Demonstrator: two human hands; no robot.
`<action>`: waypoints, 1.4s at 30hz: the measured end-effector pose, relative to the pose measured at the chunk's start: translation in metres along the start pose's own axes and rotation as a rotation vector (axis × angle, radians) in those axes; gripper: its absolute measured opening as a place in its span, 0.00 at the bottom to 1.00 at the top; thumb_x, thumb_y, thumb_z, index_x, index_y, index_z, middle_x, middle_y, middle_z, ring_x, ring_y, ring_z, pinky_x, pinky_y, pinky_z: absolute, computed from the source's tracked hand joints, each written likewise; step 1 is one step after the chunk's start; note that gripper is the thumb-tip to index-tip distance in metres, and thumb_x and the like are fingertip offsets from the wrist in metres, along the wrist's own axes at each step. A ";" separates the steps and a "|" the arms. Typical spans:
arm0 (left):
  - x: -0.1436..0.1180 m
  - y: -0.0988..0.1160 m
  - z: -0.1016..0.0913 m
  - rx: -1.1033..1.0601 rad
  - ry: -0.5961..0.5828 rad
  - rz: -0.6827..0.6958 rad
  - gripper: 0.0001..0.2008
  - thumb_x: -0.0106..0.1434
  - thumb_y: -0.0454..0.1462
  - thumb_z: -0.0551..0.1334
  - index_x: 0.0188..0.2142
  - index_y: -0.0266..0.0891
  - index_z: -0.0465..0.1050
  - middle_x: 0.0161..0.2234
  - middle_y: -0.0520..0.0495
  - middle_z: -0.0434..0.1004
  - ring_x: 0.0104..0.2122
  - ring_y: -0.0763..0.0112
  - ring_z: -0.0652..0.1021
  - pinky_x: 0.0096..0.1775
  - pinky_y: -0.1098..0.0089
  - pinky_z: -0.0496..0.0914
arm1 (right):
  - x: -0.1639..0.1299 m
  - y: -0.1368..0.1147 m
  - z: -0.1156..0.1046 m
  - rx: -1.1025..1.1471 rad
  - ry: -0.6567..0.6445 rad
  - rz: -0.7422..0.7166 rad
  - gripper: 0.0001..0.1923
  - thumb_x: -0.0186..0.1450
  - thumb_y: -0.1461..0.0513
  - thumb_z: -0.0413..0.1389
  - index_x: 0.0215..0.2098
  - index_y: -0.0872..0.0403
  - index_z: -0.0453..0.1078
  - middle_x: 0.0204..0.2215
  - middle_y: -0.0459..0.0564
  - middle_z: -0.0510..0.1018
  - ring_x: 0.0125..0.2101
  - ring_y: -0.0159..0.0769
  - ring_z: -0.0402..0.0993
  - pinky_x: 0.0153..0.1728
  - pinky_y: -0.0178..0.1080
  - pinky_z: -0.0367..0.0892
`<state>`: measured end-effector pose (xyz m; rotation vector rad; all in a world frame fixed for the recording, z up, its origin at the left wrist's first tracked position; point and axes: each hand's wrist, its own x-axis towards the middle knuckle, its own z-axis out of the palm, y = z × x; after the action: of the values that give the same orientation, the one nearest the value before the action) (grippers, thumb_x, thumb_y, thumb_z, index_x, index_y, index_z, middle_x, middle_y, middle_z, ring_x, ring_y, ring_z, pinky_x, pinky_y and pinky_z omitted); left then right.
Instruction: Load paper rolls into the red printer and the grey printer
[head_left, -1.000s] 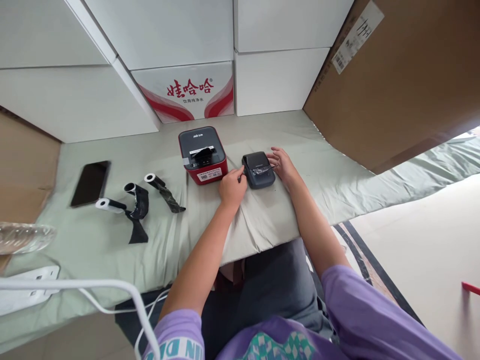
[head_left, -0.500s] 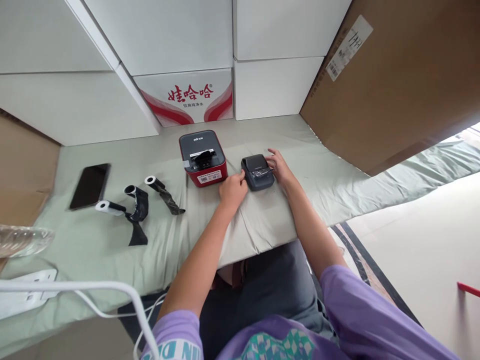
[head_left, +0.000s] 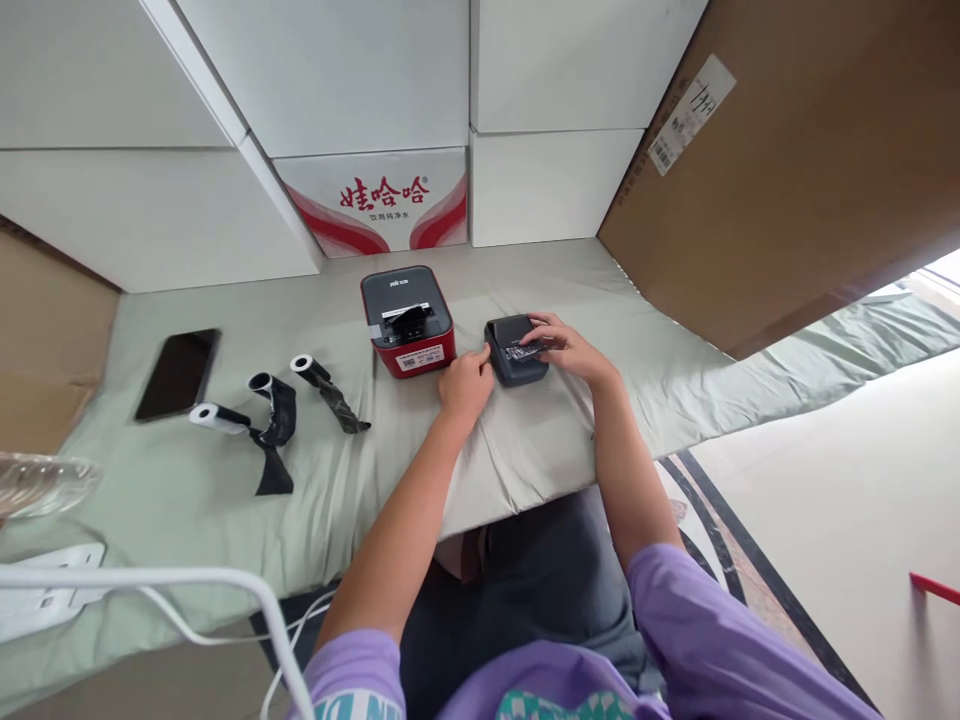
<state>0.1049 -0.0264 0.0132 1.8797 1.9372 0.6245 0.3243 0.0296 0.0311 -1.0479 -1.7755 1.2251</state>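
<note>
- Small dark grey printer (head_left: 510, 362) sits on the green cloth-covered table (head_left: 187, 500), toward the back edge, a bit right of middle, just right of the red-and-grey printer (head_left: 408, 320).
- Left hand (head_left: 465, 382) rests on the cloth at the small printer's left side; thumb and fingertips touch its left edge, fingers curled, not wrapped round it.
- Right hand (head_left: 566, 345) lies over the small printer's top right, fingers stretched across the lid and the label strip (head_left: 525, 349) at its slot. Can't tell if the fingers pinch the strip or just press on it.
- Both forearms come in from the near edge; purple sleeves at the bottom of the view.
- Red-and-grey printer stands upright near the back edge, barcode sticker on its front, black part in its top opening.
- Three white-cored rolls with black ribbon (head_left: 274, 415) lie left of middle, loose black tails spread on the cloth.
- Black phone (head_left: 178, 373) lies flat nearer the left edge, well apart from the hands.
- White power strip (head_left: 45, 590) and white cable (head_left: 187, 580) at the near left corner; clear plastic bottle (head_left: 37, 482) at the left edge.
- White boxes (head_left: 337, 90) stacked behind the back edge, one with red print (head_left: 381, 200); brown cardboard box (head_left: 795, 170) at the back right corner.
</note>
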 end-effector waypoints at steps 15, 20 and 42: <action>0.000 -0.001 0.003 0.012 0.031 0.007 0.25 0.69 0.35 0.55 0.62 0.51 0.76 0.45 0.43 0.85 0.45 0.57 0.82 0.43 0.65 0.73 | 0.008 0.013 0.014 -0.043 0.157 -0.164 0.14 0.60 0.49 0.67 0.27 0.49 0.78 0.55 0.52 0.73 0.56 0.48 0.71 0.59 0.53 0.69; 0.000 -0.003 0.005 0.016 0.044 0.016 0.25 0.69 0.35 0.55 0.62 0.50 0.77 0.45 0.44 0.85 0.44 0.58 0.82 0.42 0.66 0.72 | 0.008 0.015 0.017 -0.056 0.180 -0.173 0.13 0.61 0.48 0.66 0.32 0.49 0.80 0.53 0.53 0.73 0.51 0.46 0.73 0.53 0.50 0.73; 0.000 -0.001 0.006 0.030 0.073 0.027 0.24 0.70 0.36 0.55 0.62 0.49 0.77 0.47 0.45 0.85 0.45 0.60 0.82 0.43 0.67 0.72 | 0.012 0.022 0.013 -0.117 0.132 -0.185 0.16 0.63 0.50 0.65 0.43 0.50 0.82 0.56 0.56 0.70 0.53 0.45 0.73 0.49 0.48 0.76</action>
<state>0.1076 -0.0262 0.0077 1.9298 1.9793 0.6849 0.3127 0.0402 0.0078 -0.9819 -1.8137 0.9281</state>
